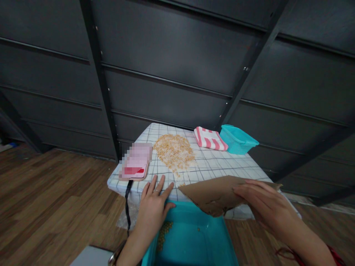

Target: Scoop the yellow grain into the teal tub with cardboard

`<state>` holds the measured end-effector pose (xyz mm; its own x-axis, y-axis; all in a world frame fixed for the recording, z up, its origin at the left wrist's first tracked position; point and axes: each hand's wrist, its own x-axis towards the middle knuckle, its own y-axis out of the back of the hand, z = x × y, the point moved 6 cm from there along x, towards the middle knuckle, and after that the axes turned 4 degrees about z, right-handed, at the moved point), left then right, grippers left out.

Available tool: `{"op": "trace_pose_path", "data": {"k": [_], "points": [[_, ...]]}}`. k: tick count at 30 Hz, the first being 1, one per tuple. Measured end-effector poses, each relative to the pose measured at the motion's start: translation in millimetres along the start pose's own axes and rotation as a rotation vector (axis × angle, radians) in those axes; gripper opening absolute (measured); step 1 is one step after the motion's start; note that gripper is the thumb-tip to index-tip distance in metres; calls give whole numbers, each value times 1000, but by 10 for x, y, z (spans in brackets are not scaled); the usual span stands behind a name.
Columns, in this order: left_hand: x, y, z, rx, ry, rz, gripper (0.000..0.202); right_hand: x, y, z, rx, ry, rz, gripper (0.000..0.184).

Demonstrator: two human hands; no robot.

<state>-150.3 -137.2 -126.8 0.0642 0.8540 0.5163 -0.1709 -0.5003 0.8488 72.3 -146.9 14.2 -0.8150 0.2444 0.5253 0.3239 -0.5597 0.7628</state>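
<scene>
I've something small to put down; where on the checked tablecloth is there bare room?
Best patch: the checked tablecloth right of the yellow grains, between the striped towel and the cardboard. A thinner strip runs behind the grains. Crowded: front left, with phone and left hand, and back right, with towel and small turquoise container.

One cam's doing everything here: it's riding on the person's head, looking forward and down past the left hand (154,201) and right hand (262,195), both pretty close. The checkered tabletop (219,166) is sitting mid-frame a bit further out, the dark panelled wall (166,55) is filling the top, and wood floor (80,184) is showing on both sides.
</scene>
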Motion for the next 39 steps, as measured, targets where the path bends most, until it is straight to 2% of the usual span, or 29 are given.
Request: {"op": "trace_pose_path", "data": {"k": [6,17,26,34,39], "points": [[4,-9,7,-2,-9,-28,50,-37,-115,49,-130,-19,22,39],[-5,-24,-6,-14,2,0,48,58,43,-122,-22,32,12,33],[-10,-45,-16,-34,14,-14,48,-55,118,-51,1,-7,0,40],[-7,-36,-2,1,-10,-9,52,3,5,-33,-81,3,27,33],[-12,-31,-4,-19,9,-8,48,22,43,-91,-28,26,20,36]]}}
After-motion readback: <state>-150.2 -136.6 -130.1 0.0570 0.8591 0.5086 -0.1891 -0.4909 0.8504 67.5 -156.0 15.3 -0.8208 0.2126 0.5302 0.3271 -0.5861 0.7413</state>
